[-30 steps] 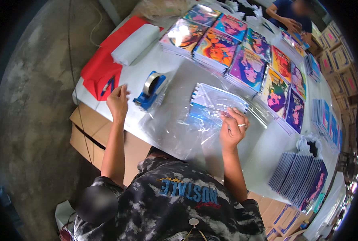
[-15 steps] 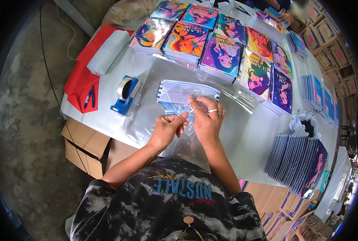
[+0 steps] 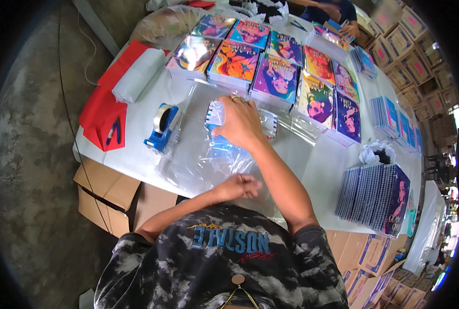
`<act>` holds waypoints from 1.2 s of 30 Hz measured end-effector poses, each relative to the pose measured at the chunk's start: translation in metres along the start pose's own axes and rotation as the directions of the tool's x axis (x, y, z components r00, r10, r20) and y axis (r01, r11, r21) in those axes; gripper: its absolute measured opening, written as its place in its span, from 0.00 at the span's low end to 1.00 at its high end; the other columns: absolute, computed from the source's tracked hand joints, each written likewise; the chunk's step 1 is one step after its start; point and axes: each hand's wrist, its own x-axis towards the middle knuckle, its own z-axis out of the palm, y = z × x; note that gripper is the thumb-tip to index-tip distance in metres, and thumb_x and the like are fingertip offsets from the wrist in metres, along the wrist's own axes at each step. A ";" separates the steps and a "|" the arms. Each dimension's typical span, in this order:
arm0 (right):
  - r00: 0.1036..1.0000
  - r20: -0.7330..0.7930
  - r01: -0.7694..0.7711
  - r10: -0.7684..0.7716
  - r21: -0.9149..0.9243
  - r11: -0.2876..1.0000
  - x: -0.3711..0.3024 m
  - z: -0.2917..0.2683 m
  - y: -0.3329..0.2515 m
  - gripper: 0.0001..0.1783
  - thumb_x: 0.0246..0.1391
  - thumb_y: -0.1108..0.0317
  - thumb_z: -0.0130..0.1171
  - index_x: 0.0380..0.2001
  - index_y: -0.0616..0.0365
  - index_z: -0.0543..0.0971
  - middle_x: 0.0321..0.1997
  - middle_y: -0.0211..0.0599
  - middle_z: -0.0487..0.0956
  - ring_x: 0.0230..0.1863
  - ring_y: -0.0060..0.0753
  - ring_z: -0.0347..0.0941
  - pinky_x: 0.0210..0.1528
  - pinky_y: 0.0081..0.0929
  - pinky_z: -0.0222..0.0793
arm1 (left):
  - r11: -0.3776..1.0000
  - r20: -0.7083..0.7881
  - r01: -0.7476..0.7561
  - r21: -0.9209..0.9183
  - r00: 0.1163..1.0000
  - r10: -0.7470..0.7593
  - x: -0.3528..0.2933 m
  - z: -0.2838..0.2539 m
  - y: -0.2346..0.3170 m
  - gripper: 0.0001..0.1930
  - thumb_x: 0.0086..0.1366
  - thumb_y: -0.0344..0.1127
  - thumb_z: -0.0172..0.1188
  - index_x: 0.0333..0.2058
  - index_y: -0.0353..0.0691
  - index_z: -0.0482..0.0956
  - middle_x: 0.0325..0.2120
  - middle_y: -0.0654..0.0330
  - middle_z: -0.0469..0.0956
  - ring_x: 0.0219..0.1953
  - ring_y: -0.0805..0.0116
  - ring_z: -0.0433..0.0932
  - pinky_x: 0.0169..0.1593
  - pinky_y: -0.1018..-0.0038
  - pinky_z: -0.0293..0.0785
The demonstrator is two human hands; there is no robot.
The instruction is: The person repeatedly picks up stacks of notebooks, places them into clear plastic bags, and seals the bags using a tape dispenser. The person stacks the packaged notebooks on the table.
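At four o'clock: bare worktop (image 3: 320, 180) edge; bundle (image 3: 215, 114), long axis nine-to-three; right hand (image 3: 235, 122) atop, grip unclear; left hand (image 3: 238, 187) slack, empty.

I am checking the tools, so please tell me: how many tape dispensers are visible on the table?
1. The blue tape dispenser stands on the table, left of the plastic-covered bundle under the right hand. Others could be hidden behind the notebook stacks.

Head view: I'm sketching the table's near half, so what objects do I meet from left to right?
Blue pens → blue tape dispenser → spiral-bound bundle under clear plastic → standing row of spiral-bound notebooks
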 end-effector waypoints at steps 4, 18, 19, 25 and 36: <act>0.957 -0.273 0.116 0.102 0.679 0.724 -0.017 -0.008 0.002 0.49 0.27 0.62 0.75 0.56 0.61 0.62 0.54 0.43 0.68 0.58 0.43 0.63 0.64 0.36 0.48 | 0.879 -0.005 -0.167 -0.446 0.983 0.184 0.000 -0.039 -0.012 0.29 0.64 0.58 0.47 0.53 0.40 0.67 0.44 0.58 0.73 0.43 0.71 0.71 0.46 0.68 0.66; 0.811 -0.564 0.266 0.157 0.595 0.759 -0.048 0.026 0.041 0.12 0.43 0.69 0.68 0.29 0.61 0.76 0.26 0.28 0.72 0.31 0.22 0.68 0.33 0.22 0.64 | 0.277 -0.170 -0.594 0.756 0.231 0.958 -0.021 -0.096 0.124 0.12 0.47 0.30 0.70 0.19 0.38 0.73 0.19 0.63 0.74 0.25 0.71 0.73 0.30 0.77 0.67; 0.786 -0.589 0.242 0.188 0.572 0.783 -0.038 0.014 0.038 0.09 0.46 0.70 0.66 0.26 0.61 0.76 0.22 0.26 0.71 0.27 0.21 0.67 0.30 0.21 0.63 | 0.211 -0.123 -0.573 0.792 0.189 0.974 -0.024 -0.093 0.141 0.13 0.47 0.30 0.70 0.18 0.38 0.72 0.17 0.65 0.73 0.23 0.74 0.71 0.28 0.78 0.65; 0.201 -0.964 0.268 0.176 0.227 0.937 -0.023 -0.066 0.013 0.10 0.57 0.68 0.52 0.27 0.65 0.76 0.22 0.33 0.75 0.23 0.20 0.68 0.26 0.19 0.65 | -0.033 -0.233 -0.734 0.678 -0.257 0.938 -0.059 -0.080 0.240 0.13 0.64 0.41 0.52 0.29 0.36 0.72 0.20 0.65 0.70 0.19 0.82 0.61 0.22 0.83 0.55; 0.873 -0.346 0.312 -0.343 -0.143 0.939 -0.093 0.030 -0.017 0.20 0.52 0.60 0.56 0.46 0.61 0.75 0.53 0.46 0.72 0.56 0.45 0.66 0.61 0.42 0.57 | 0.535 -0.348 -0.547 0.645 0.413 0.842 -0.052 -0.095 0.079 0.36 0.61 0.50 0.55 0.61 0.35 0.57 0.61 0.45 0.56 0.65 0.52 0.52 0.62 0.59 0.53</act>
